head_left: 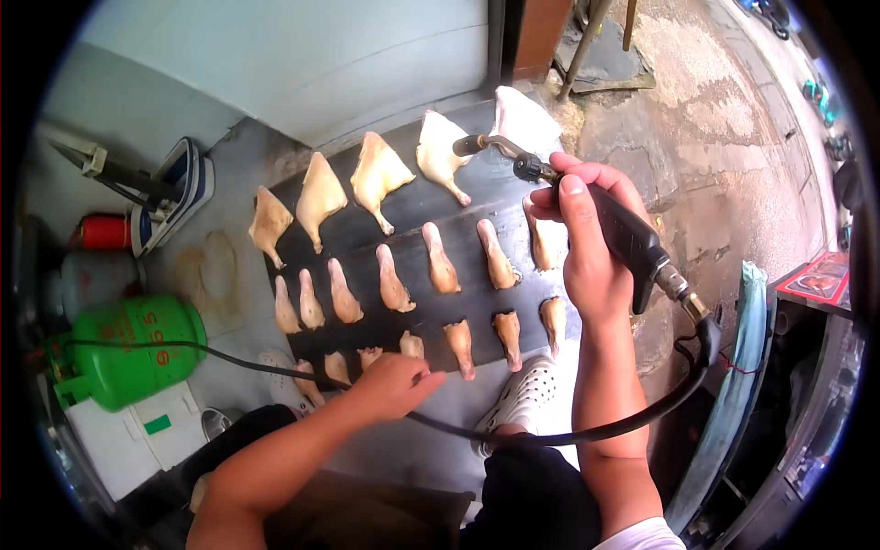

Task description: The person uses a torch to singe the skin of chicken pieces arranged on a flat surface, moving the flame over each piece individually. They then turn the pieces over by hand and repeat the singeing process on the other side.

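My right hand (591, 229) is wrapped round the black handle of a gas blowtorch (623, 225). The torch's bent nozzle points left over the upper row of pale poultry leg quarters (380, 179); I see no flame. A black rubber hose (632, 423) loops from the torch handle back to a green gas cylinder (137, 353). My left hand (394, 385) hangs low over the bottom row of drumsticks (458, 348), its fingers curled in, and what they hold, if anything, is hidden. The hose passes beneath the left wrist. More drumsticks (392, 280) lie in the middle row.
The meat lies on a dark board (353, 275) on the ground. White perforated clogs (527, 394) stand at its near edge. To the left are a red canister (104, 232) and a white box (119, 449). A blue wrapped bundle (724, 403) leans at right beside a shelf; a stool leg (587, 46) stands behind.
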`<state>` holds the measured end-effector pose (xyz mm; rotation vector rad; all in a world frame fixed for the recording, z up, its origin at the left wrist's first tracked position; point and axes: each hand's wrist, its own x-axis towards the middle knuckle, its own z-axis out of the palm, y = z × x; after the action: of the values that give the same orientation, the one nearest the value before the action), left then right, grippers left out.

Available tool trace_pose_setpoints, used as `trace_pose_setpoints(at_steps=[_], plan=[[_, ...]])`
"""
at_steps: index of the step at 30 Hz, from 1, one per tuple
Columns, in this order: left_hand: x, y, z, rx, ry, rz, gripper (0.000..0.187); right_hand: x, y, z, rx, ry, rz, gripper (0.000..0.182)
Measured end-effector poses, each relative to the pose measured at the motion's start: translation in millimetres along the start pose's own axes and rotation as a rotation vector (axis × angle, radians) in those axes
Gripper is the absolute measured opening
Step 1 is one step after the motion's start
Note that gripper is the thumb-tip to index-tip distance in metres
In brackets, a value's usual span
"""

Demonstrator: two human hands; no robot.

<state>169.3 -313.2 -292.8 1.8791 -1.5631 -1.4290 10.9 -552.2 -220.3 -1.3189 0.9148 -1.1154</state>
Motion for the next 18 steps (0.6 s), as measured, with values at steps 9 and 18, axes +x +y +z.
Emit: trace_pose_setpoints(at_steps=[9, 18], plan=[[-131.2, 54.1, -69.0, -0.246, -0.323, -0.498, 0.048, -13.6, -36.6, 21.7, -0.014, -0.021, -0.08, 0.02], [-133.6, 59.9, -52.7, -0.142, -0.368, -0.157, 0.04, -20.2, -46.1, 34.9, -0.192, -0.153, -0.136, 0.019]])
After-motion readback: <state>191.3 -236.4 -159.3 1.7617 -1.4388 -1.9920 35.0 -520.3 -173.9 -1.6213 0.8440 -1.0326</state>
